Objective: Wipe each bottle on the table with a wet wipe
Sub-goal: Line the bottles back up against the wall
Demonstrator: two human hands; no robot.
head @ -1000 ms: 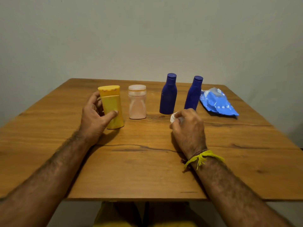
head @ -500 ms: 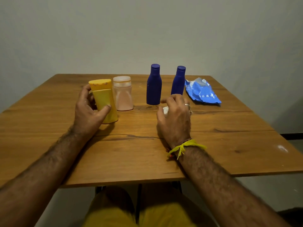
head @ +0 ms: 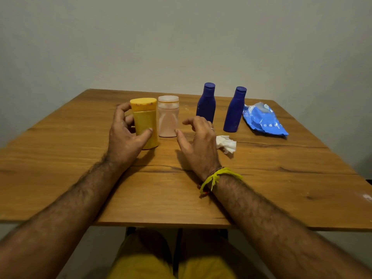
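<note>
A person's left hand [head: 125, 135] grips an upright yellow bottle [head: 145, 122] at the near end of a row of four on a wooden table [head: 281, 188], thumb across its front and fingers curled behind. The right hand [head: 198, 143] hovers empty over the wood with fingers loosely spread, a crumpled white wet wipe [head: 226, 143] lying on the table just beside it (not in its grasp). Touching or nearly touching the yellow bottle stands a pale pink bottle [head: 168, 117]; further right, apart from each other, stand two dark blue bottles [head: 206, 103] [head: 234, 110]. A blue wipes packet [head: 263, 120] lies flat near the table's right edge
</note>
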